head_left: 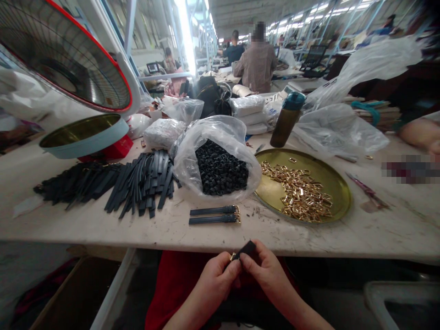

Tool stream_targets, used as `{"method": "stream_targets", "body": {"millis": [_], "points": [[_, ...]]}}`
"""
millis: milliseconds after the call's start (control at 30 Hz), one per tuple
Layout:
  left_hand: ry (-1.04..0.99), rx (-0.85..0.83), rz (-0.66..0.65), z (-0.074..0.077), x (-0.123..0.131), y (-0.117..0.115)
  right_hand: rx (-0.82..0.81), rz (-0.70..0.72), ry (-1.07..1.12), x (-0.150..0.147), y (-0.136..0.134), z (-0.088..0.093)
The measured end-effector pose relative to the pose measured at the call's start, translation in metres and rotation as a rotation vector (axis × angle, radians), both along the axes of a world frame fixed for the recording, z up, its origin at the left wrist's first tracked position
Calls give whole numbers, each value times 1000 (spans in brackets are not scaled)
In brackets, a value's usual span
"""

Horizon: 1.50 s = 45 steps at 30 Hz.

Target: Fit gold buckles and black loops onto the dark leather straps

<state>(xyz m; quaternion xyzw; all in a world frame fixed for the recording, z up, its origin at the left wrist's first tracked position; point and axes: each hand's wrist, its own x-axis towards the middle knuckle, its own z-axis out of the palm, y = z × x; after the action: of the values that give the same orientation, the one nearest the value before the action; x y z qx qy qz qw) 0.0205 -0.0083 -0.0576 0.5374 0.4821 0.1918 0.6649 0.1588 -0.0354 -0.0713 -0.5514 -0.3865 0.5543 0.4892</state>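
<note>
Just off the table's front edge, my left hand pinches the buckle end of a dark strap. My right hand grips the same strap between thumb and fingers. A bit of gold metal shows by my left fingertips. Beyond my hands, finished-looking dark straps with gold buckles lie side by side. Behind them an open plastic bag holds many small black loops. Right of the bag, a round gold tray carries a heap of gold buckles.
Piles of dark straps lie at left, near a round tin and a fan. A bottle stands behind the tray; scissors lie to its right. At the far right a person's arm reaches over the table.
</note>
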Motion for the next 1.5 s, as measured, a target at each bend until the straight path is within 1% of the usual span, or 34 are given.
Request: {"method": "stream_targets", "body": {"millis": [100, 200, 333, 433, 533, 600, 667, 767, 833, 933, 1033, 1233, 1333, 1400, 1500], "points": [[26, -7, -31, 0, -3, 1, -143, 94, 281, 0, 3, 2], [25, -9, -23, 2, -3, 4, -173, 93, 354, 1, 4, 3], [25, -19, -48, 7, -3, 7, -201, 130, 359, 3, 5, 0], [40, -48, -69, 4, -4, 7, -200, 135, 311, 2, 6, 0], [69, -68, -54, -2, -5, 6, -66, 67, 130, 1, 6, 0], [85, -54, -48, -3, -4, 5, 2, 49, 62, 0, 6, 1], [101, 24, -47, 0, -4, 4, -42, 73, 104, -1, 5, 3], [153, 159, -54, 6, -3, 1, -176, 100, 212, -1, 4, 9], [181, 190, -67, 10, -3, -1, -210, 105, 241, -1, 3, 12], [138, 201, -86, 13, -3, -5, -196, 119, 273, 0, 1, 16], [57, 180, -91, 13, -3, -7, -163, 149, 331, 0, -1, 15], [-14, 94, 28, 7, 1, -9, -164, 145, 432, 1, -7, 2], [2, 88, 41, 4, 1, -12, -170, 156, 488, 1, -8, 1], [16, 99, 36, 4, 0, -13, -176, 158, 461, 0, -8, 4], [37, 129, 33, 4, -1, -14, -136, 135, 320, -2, -8, 8]]}}
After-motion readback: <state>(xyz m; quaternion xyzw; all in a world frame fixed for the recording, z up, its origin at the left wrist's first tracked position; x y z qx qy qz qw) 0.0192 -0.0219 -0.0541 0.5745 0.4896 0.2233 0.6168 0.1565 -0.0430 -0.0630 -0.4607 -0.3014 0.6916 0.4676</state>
